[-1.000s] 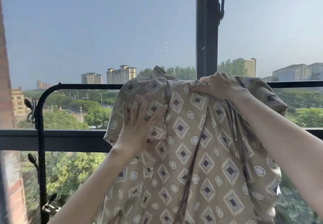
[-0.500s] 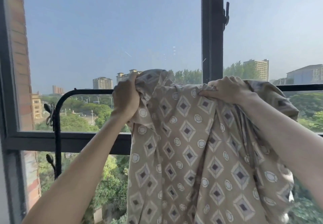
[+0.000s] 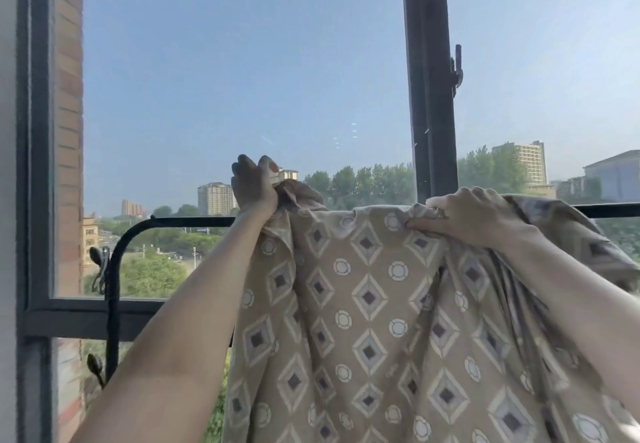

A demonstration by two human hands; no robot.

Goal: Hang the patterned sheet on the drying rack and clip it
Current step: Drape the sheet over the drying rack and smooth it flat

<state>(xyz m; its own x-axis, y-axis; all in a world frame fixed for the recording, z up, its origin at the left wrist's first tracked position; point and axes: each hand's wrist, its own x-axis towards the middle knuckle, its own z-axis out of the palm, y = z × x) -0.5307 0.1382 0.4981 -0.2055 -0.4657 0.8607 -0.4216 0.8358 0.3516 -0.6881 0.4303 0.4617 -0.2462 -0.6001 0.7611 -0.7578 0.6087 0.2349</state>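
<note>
Fabric in beige, printed with grey diamonds and white rings, forms the patterned sheet (image 3: pixel 367 304), which drapes over the top rail of the black metal drying rack (image 3: pixel 180 221) and hangs down in front. The left hand (image 3: pixel 254 186) grips a bunched corner raised above the rail. The right hand (image 3: pixel 474 216) pinches a fold at rail height. Dark clips (image 3: pixel 98 259) sit on the rack's left upright, before the dark window frame (image 3: pixel 429 96).

One wide-angle view only, worn on the person's head, facing forward and level out through the window (image 3: pixel 429 96), sitting close up to the drying rack (image 3: pixel 180 221), whose top rail crosses mid-frame.
</note>
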